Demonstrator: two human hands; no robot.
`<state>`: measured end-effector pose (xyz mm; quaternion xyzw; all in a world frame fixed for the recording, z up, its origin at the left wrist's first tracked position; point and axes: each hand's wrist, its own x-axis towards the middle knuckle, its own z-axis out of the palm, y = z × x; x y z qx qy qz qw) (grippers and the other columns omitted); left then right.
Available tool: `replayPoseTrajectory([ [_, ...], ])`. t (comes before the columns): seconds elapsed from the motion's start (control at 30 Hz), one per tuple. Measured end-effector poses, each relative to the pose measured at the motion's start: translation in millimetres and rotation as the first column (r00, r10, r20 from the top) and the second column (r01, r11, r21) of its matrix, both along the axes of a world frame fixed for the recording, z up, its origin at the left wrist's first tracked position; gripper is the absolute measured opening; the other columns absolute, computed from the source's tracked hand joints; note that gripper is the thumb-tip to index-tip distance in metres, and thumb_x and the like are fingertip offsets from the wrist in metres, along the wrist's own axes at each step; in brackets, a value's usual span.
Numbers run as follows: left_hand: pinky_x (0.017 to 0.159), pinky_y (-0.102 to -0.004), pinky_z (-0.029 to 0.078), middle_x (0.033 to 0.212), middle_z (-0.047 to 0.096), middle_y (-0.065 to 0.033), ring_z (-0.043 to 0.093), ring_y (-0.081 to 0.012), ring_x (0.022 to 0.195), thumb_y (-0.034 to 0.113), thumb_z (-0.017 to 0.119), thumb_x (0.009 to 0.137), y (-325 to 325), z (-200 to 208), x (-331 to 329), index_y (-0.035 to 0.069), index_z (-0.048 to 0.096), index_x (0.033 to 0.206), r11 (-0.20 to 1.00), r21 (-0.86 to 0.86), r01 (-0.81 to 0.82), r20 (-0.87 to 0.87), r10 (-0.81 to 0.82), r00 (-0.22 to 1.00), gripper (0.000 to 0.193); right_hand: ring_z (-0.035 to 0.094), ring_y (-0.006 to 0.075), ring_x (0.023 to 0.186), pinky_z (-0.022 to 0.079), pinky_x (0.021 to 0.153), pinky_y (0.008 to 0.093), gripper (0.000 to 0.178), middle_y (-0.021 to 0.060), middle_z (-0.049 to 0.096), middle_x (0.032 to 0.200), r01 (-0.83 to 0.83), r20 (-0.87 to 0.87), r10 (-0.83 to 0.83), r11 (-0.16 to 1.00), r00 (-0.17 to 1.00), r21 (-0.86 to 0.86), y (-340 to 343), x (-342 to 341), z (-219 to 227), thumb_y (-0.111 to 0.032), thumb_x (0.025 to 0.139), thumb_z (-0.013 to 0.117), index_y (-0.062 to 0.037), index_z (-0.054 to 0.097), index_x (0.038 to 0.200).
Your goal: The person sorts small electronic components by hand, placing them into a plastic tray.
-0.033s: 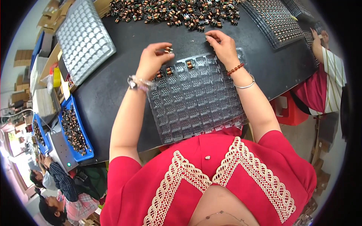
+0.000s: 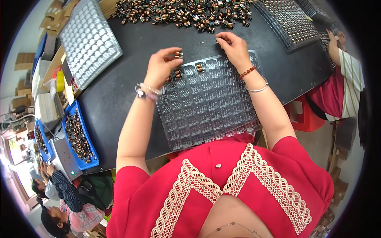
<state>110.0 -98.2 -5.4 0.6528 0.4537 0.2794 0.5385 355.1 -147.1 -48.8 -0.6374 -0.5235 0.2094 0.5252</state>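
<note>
A copper-wound coil is pinched between the thumb and fingers of my left hand, above the far left corner of a clear plastic tray with rows of pockets. Three coils show in the tray's far row: one coil sits apart, a second coil lies beside my left hand, and the third is partly covered by it. Past the tray's far edge, my right hand is closed, thumb against fingertips. A dark bit shows at those fingertips, too small to name.
A large heap of coils lies at the table's far side. Filled trays stand at far right, an unfilled tray at far left. Blue bins of small parts line the left. A co-worker's hand is at the right.
My left hand has shifted slightly right and nearer to the tray, with the coil still in its fingers. My right hand has stayed almost in place.
</note>
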Motion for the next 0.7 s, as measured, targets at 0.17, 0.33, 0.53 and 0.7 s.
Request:
replayPoseTrajectory([
  [0.17,0.074,-0.0327,0.051,0.087,0.067,-0.0087,0.063,-0.0222,0.08,0.007,0.074,0.071,-39,-3,4,0.002,0.067,0.091,0.903,0.427,0.048,-0.22,0.052,0.974,0.021,0.064,0.0234,0.075,0.05,0.069,0.034,0.014,0.0069,0.066,0.092,-0.024,0.294,0.036,0.999,0.955,-0.047,4,2,-4,-0.015,0.082,0.064,-0.0067,0.067,0.092],
  [0.33,0.085,-0.0372,0.046,0.101,0.062,-0.009,0.056,-0.0283,0.099,0.012,0.075,0.069,-41,-20,1,0.005,0.068,0.085,0.688,0.705,0.172,-0.335,0.109,0.936,0.019,0.063,0.0276,0.084,0.05,0.074,0.0388,0.012,0.007,0.066,0.09,0.022,0.506,0.043,0.992,0.862,-0.122,5,-1,6,-0.02,0.08,0.063,-0.0111,0.07,0.086],
  [0.53,0.088,-0.0378,0.044,0.11,0.059,-0.01,0.053,-0.0272,0.106,0.015,0.067,0.077,-55,-17,2,0.006,0.065,0.099,0.526,0.723,0.448,-0.591,0.135,0.795,0.024,0.062,0.0236,0.088,0.051,0.072,0.0366,0.013,0.0023,0.066,0.088,-0.09,0.686,0.058,0.996,0.726,0.011,5,10,1,-0.02,0.082,0.062,-0.0125,0.072,0.082],
  [0.7,0.084,-0.0385,0.047,0.111,0.061,-0.0098,0.056,-0.0276,0.102,0.018,0.056,0.085,-41,7,10,0.008,0.063,0.099,0.524,0.699,0.487,-0.654,0.194,0.731,0.019,0.062,0.0202,0.087,0.051,0.071,0.0333,0.014,-0.0007,0.066,0.09,-0.072,0.741,0.054,0.997,0.669,-0.008,-8,8,6,-0.022,0.084,0.061,-0.0129,0.072,0.084],
])
